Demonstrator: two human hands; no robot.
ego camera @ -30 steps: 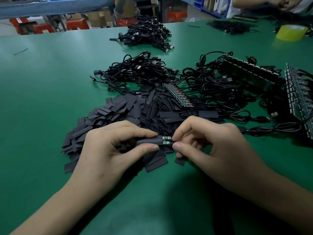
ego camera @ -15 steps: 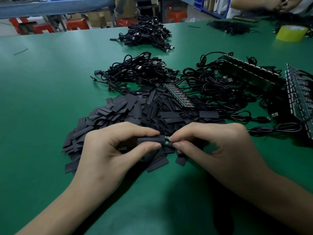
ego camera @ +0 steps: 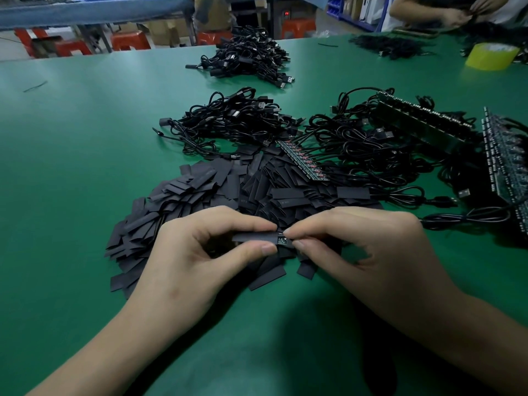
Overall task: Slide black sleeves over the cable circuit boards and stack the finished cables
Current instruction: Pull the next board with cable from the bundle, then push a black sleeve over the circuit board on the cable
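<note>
The green table (ego camera: pixel 85 167) is a long way from done, by my reckoning. Two heaps of cables sit stacked away from the work, a far heap (ego camera: pixel 248 57) and a nearer heap (ego camera: pixel 231 118). These look like the finished ones, though from here I cannot make out sleeves on them. To the right lies a big tangle (ego camera: pixel 371 155) of cables with bare board strips (ego camera: pixel 423 121) among them and one short strip (ego camera: pixel 300 161) at its near edge. I take that as the stock waiting its turn. The pile of loose sleeves (ego camera: pixel 200 192) spread in front of the worker is large too, which suggests many rounds to go.

One cable is in hand, just above the near edge of the sleeve pile. The left hand (ego camera: pixel 194 252) pinches a sleeve (ego camera: pixel 254 238) between thumb and forefinger and holds it level. The right hand (ego camera: pixel 365 247) meets it fingertip to fingertip, pinching the end of the board (ego camera: pixel 283 240) at the sleeve's right mouth. Only a sliver of board shows there, so it is nearly all inside. I'd say a last small push would seat it. After that, this cable has yet to go onto a heap.
</note>
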